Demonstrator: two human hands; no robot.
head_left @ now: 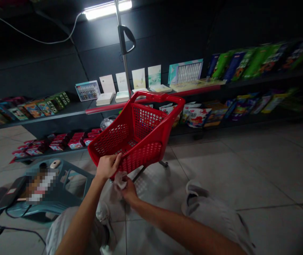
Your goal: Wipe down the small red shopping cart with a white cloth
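**Left hand (108,166) on the rim of a red wheeled basket (138,134), right hand (128,192) on a white cloth (121,181)**

The red wheeled basket stands on the tiled floor (215,177), just in front of the person's grey trouser legs (215,209) and tilted toward the near side in this view. Its mesh walls are red plastic, with a solid handle along the far top edge and a metal leg and wheel showing at right.

The left hand grips the near rim, fingers curled over the edge and thumb apart from them. The right hand sits just below it, its fingers pressed together on the crumpled white cloth, which touches the basket's near corner. What the cloth is made of is hard to tell.

To the near left, a blue plastic stool (71,177) holds a pale computer mouse (55,163) and a blurred item (41,184), with a black cable (10,228) trailing on the floor below.

Along the far wall, a dark shelf (34,118) carries upright cards (138,78) and rows of colourful packets (257,65). More packets (197,117) sit on the level below, behind the basket, and red boxes (71,141) fill the lower far left. Overhead, a light tube (107,10) shines beside a metal pole (123,46) with a black handle (126,39).
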